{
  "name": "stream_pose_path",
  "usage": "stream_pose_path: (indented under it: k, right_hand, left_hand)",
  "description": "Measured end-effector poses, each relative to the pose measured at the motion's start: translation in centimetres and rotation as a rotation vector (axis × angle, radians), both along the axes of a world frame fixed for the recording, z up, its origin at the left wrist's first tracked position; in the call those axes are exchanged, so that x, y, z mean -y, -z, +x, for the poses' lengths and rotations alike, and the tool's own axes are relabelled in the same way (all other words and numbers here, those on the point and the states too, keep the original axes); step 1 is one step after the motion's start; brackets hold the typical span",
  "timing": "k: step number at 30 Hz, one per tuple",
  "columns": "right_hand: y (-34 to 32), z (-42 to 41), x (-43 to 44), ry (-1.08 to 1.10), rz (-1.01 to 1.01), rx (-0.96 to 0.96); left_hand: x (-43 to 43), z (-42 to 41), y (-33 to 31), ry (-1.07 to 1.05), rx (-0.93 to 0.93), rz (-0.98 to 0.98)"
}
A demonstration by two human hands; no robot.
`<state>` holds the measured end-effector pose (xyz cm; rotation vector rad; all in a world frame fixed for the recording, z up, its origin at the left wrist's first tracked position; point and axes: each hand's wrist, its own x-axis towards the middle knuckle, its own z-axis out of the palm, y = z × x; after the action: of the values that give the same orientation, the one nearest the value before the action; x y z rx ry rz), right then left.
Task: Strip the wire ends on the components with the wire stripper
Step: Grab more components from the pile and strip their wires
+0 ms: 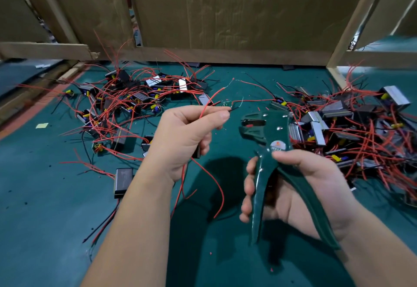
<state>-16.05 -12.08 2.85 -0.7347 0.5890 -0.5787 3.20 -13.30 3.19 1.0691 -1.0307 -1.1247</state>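
While a component sits mostly hidden behind left hand (pixel 185 133), fingertips pinch wire (pixel 232 109); right hand (pixel 311 185) wraps stripper (pixel 264 133) handles, spread.

Light falls from above, even and fairly bright. My left hand (pixel 187 135) and right hand (pixel 300 187) throw one soft dark shadow (pixel 225 174) on the green desk (pixel 45 196) between my forearms. Metal cases (pixel 317 129) at right gleam white. The middle is sharp. The right edge smears, with pale glare at upper right. The far left corner is dimmer. The wide lens bows the cardboard (pixel 225 11) and leans the post (pixel 354 20).
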Motion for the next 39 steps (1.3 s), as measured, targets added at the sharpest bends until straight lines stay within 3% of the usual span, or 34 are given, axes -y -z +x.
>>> stream_pose_path:
  k: [7,22,35,39]
  right_hand:
    - [0.0,-0.2,-0.3,-0.200,-0.011,0.202]
    - [0.3,0.0,-0.5,-0.133,-0.116,0.018]
    - [0.3,0.4,-0.9,-0.036,-0.102,-0.026]
    - [0.3,0.8,-1.3,0.043,-0.101,-0.025]
  left_hand:
    - [-0.1,0.1,0.0,-0.022,0.120,-0.062]
    - [-0.1,0.0,0.1,-0.032,0.147,-0.111]
    - [-0.1,-0.3,0.2,-0.028,0.201,-0.100]
    - [0.1,-0.7,0.0,0.008,0.086,0.012]
